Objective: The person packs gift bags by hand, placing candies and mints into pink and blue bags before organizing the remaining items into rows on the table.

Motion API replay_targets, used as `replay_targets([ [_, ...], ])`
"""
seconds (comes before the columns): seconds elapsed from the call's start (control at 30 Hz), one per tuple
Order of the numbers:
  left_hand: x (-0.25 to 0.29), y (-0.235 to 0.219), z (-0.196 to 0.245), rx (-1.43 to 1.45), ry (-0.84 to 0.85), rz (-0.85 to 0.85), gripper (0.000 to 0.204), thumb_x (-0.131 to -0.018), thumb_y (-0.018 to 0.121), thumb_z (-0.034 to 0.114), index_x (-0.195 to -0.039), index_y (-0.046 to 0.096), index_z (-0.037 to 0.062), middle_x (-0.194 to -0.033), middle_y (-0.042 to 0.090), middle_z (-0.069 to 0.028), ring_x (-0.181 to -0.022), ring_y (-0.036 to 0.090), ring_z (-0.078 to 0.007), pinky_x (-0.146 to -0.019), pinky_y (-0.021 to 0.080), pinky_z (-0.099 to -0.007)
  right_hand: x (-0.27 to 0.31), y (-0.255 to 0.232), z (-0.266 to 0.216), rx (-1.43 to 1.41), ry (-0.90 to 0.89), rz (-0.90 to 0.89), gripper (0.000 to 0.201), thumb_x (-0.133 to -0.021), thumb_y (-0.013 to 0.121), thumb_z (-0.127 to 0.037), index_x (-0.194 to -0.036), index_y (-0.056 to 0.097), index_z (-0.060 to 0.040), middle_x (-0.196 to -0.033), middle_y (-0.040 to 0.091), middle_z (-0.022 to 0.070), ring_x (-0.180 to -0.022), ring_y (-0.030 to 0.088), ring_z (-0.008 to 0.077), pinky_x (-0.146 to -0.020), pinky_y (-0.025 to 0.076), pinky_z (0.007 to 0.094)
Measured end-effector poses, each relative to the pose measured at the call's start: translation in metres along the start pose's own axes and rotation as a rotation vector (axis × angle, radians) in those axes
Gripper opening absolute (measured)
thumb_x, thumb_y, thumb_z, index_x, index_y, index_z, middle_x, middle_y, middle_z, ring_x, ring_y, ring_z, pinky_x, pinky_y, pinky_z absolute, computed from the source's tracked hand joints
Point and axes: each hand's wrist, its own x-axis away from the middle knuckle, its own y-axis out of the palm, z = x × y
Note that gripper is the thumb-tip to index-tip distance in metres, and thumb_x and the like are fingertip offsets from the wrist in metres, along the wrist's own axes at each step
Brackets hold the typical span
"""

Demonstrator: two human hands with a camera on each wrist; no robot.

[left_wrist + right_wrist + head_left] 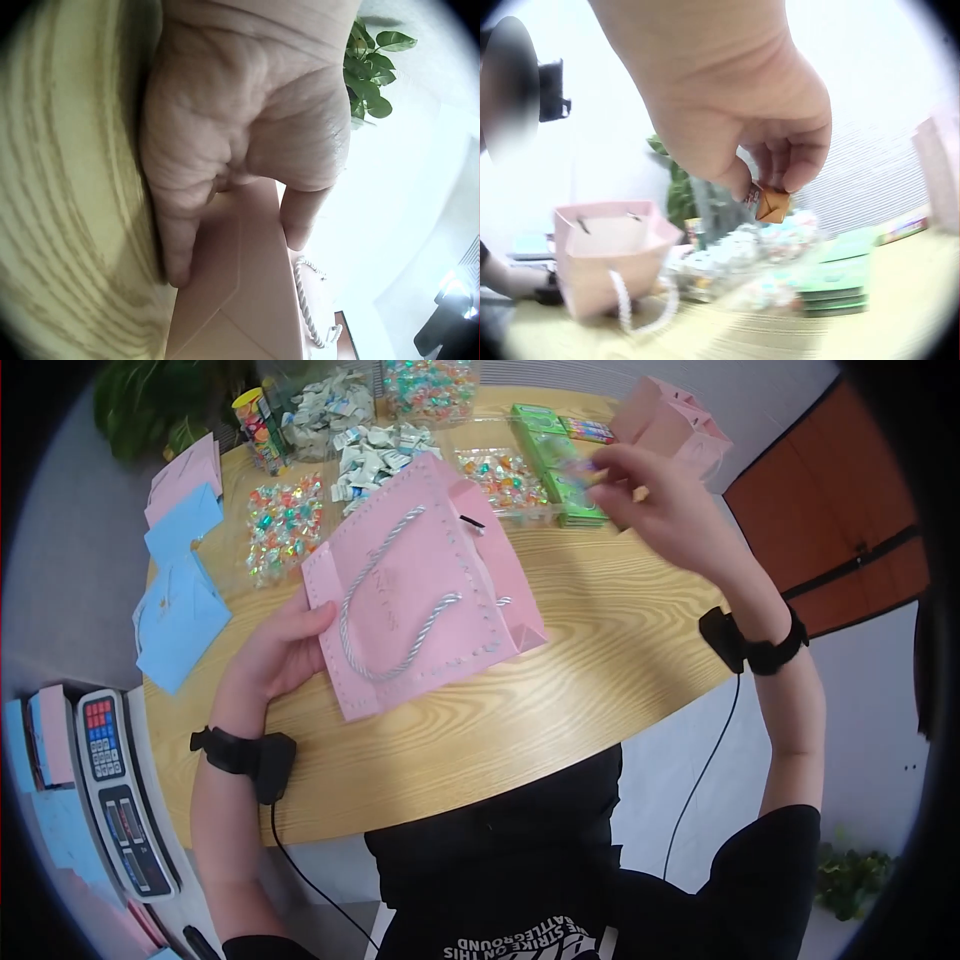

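Observation:
My left hand (290, 645) grips a pink paper gift bag (400, 590) at its left side, thumb on the front face. In the left wrist view the fingers clasp the bag's folded side panel (247, 262). The bag leans on the table, with a silver rope handle (350, 600) hanging over its front. Raised at the right, above the table, my right hand (655, 500) pinches a small wrapped candy pack (772, 205) between thumb and fingertips. The folded orange end of its wrapper faces the right wrist camera; in the head view it is blurred.
Behind the bag stand trays of wrapped candies (285, 525), white sachets (375, 460) and green boxes (555, 460) with a colourful pack (588, 428). Another pink bag (665, 420) is at the back right. Blue envelopes (180, 620) lie left, near a scale (120, 790).

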Motion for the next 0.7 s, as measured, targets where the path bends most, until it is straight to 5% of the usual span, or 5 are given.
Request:
replay_targets([
  [0.13, 0.001, -0.003, -0.001, -0.021, -0.002, -0.003, 0.076, -0.092, 0.063, 0.02, -0.151, 0.017, 0.0062, -0.146, 0.04, -0.0109, -0.131, 0.046, -0.0258, -0.104, 0.044, -0.0425, -0.009, 0.03, -0.074, -0.219, -0.169, -0.292, 0.032, -0.085, 0.064, -0.023, -0.109, 0.066, -0.0024, -0.088, 0.068, 0.0201, -0.082, 0.066, 0.0356, -0.075, 0.052, 0.0415],
  [0.23, 0.002, -0.003, 0.0, -0.028, -0.001, 0.008, 0.075, -0.092, 0.062, 0.02, -0.151, 0.017, 0.0054, -0.145, 0.04, -0.0112, -0.13, 0.046, -0.026, -0.104, 0.045, -0.0426, -0.031, 0.067, -0.094, -0.03, -0.301, -0.502, 0.028, -0.083, 0.064, -0.02, -0.108, 0.069, -0.0077, -0.093, 0.07, 0.0151, -0.085, 0.067, 0.0309, -0.076, 0.052, 0.0376],
  [0.33, 0.002, -0.002, 0.001, -0.005, 0.007, 0.013, 0.075, -0.092, 0.062, 0.02, -0.15, 0.018, 0.0048, -0.145, 0.04, -0.0115, -0.13, 0.047, -0.0262, -0.104, 0.045, -0.043, -0.044, 0.137, -0.094, -0.739, -0.303, -0.201, 0.027, -0.082, 0.065, -0.019, -0.107, 0.07, -0.0093, -0.102, 0.069, 0.0136, -0.091, 0.066, 0.0275, -0.078, 0.051, 0.0354],
  [0.57, 0.002, -0.002, -0.001, -0.063, -0.016, 0.053, 0.078, -0.091, 0.064, 0.024, -0.151, 0.017, 0.0076, -0.147, 0.038, -0.0114, -0.131, 0.045, -0.0267, -0.103, 0.045, -0.044, -0.037, 0.102, -0.078, -0.316, -0.41, -0.462, 0.027, -0.083, 0.065, -0.02, -0.106, 0.069, -0.0069, -0.109, 0.068, 0.0139, -0.097, 0.065, 0.0274, -0.081, 0.05, 0.0355],
  [0.7, 0.001, 0.005, 0.001, -0.072, -0.004, 0.044, 0.081, -0.09, 0.065, 0.025, -0.152, 0.016, 0.0084, -0.148, 0.036, -0.0114, -0.133, 0.044, -0.0265, -0.104, 0.044, -0.0444, -0.035, 0.134, -0.061, -0.993, -0.113, -0.458, 0.03, -0.081, 0.067, -0.024, -0.106, 0.069, -0.0082, -0.106, 0.069, 0.0136, -0.095, 0.066, 0.0288, -0.081, 0.051, 0.0365],
])
